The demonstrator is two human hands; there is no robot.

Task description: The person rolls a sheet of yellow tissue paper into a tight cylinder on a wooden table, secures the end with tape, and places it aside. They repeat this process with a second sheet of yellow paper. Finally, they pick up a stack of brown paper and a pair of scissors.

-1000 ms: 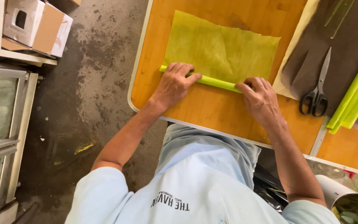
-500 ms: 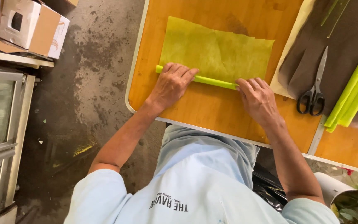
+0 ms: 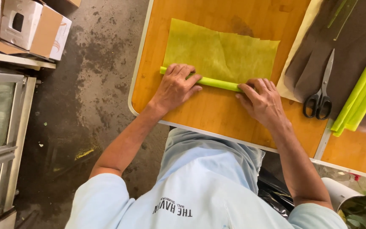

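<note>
Head view, looking straight down at a person in a pale blue shirt working at an orange wooden surface [image 3: 217, 114] with a white rim.

A sheet of yellow-green paper [image 3: 221, 53] lies flat on the surface. Its near edge is wound into a tight bright green roll [image 3: 214, 82] that runs along the side of the sheet closest to the person.

The left hand [image 3: 175, 87] rests palm down on the left end of the roll, fingers [image 3: 187, 73] spread and laid flat over it, pressing rather than gripping. The right hand [image 3: 262, 101] lies on the right end of the roll, fingers [image 3: 250, 87] together and slightly curled, tips touching the roll.

To the right of the sheet lies a piece of brown paper [image 3: 348, 46], and on it a pair of scissors [image 3: 320, 91] with black handles, well apart from the roll. Beyond the scissors, further right of the sheet, is a stack of bright green strips [image 3: 361, 97].

Left of the sheet, off the surface, is a stained concrete floor [image 3: 94, 76], with cardboard boxes [image 3: 34, 29] on a shelf at the far left.
</note>
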